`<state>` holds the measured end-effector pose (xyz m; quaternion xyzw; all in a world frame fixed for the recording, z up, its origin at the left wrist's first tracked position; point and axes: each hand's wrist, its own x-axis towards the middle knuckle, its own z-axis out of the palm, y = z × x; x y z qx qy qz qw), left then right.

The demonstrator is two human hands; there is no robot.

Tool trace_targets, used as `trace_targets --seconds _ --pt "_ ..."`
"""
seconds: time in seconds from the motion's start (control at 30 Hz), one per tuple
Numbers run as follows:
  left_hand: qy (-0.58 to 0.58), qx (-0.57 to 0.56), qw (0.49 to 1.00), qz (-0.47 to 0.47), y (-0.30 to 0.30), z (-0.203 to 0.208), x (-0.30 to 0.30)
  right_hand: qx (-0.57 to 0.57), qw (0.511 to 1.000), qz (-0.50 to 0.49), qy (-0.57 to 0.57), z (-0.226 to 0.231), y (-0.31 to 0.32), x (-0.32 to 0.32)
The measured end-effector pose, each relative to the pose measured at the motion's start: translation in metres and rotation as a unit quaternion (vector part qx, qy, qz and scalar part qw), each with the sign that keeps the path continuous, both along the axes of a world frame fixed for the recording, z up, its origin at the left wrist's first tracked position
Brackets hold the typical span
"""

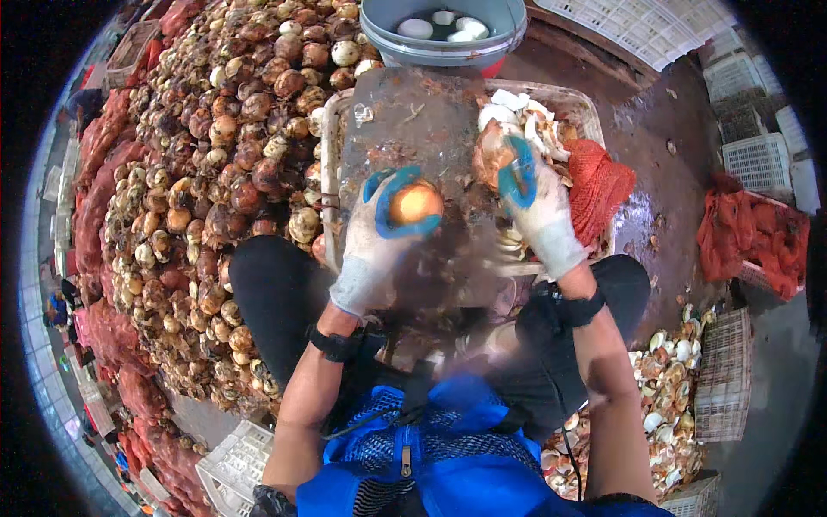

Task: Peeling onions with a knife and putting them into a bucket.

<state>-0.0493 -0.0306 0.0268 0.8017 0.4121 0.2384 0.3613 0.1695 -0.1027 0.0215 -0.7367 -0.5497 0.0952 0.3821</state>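
Observation:
An onion [416,203] with a yellow-brown skin sits in my left hand [379,224], the blue-coated fingers of its white glove curled around it above a worn, wet board [413,121]. My right hand [534,194], gloved the same way, has its fingers closed at the board's right edge. Brown onion skin or an onion [491,155] shows against those fingers. What the fingers grip is hidden. Just beyond lie white and brown onion peelings [538,125] in a pale crate [581,99] beneath the board. A red mesh bag [596,185] hangs beside my right wrist.
A large heap of unpeeled onions [207,172] fills the left side. At the far end stands a grey-blue bucket [508,39] with peeled onions in liquid. More peelings [668,388] cover the floor at right, beside a plastic crate [724,375] and a red mesh sack [749,228].

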Motion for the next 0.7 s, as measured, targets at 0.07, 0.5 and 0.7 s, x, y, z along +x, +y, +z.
trace_targets --seconds 0.07,0.5,0.7 --pt "-0.002 0.020 1.000 0.000 -0.001 -0.001 0.006 -0.072 0.991 0.064 0.096 -0.005 -0.018 -0.011" --pt "-0.031 -0.054 0.998 0.016 -0.003 -0.001 0.009 -0.190 0.972 0.134 0.045 -0.003 -0.046 -0.054" --pt "-0.083 -0.079 0.993 -0.013 -0.001 -0.011 0.006 -0.112 0.974 0.184 0.072 -0.049 -0.049 -0.053"
